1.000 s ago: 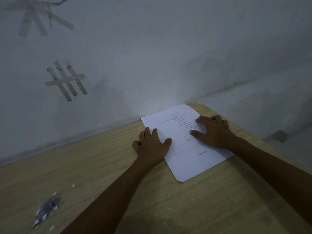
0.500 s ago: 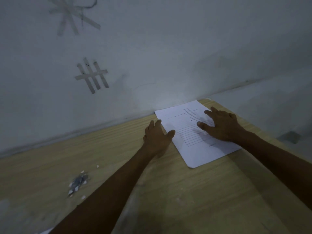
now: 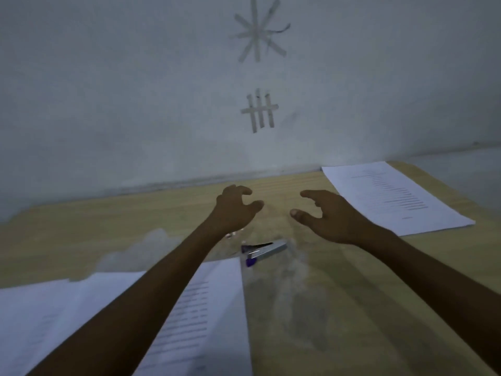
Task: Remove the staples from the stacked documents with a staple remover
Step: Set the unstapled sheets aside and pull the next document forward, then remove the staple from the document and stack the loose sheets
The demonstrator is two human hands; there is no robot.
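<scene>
Head view: staple remover (image 3: 267, 252) flat on the wooden table (image 3: 352, 308), just beyond the far right corner of the near stack of papers (image 3: 211, 308), possibly touching its edge, too blurred to tell. Both hands above the table past the remover, holding nothing: left hand (image 3: 235, 207) loosely curled, right hand (image 3: 322, 215) spread and relaxed. Another sheaf (image 3: 393, 196) far right by the wall (image 3: 135, 104). Probably about to reach back for remover or papers. Risk: left forearm (image 3: 162, 294), low over the stack, sweeping sheets askew or knocking the remover aside; dim light spoiling aim, tearing a corner
</scene>
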